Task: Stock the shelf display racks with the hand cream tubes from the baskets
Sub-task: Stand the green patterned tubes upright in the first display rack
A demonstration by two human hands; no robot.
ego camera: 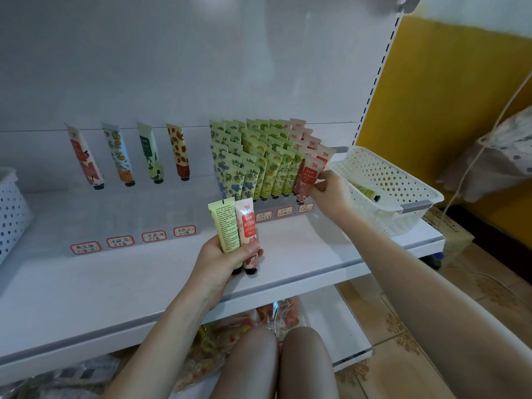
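While a green tube [226, 226] and a pink tube [248, 226] are held upright side by side, caps down, in the left hand [227, 263], whose fingers are curled round their lower halves, the front tube [306, 180] of the rightmost pink column is pinched at its right edge by the right hand [328, 191]. That front tube stands cap down in the right rack [288, 203], which is packed with columns of blue-flowered, yellow-green and pink tubes leaning back in tiers. The two held tubes are kept above the shelf [115, 277], in front of the right rack and apart from it. Red-bordered labels [285, 211] are seen along that rack's front. Just beside the right hand, at the shelf's right end, a white basket [426, 194] is set, and a lone tube [367, 192] with a dark cap is lying in it. To the left, the left rack [129, 223] is stocked only along its back row, with four tubes [86, 156] of different patterns, well apart from one another. A second basket [11, 208] is cut off by the left edge of view. Below the shelf, bagged goods [276, 315] are seen, with the person's knees [250, 349] in front of them.
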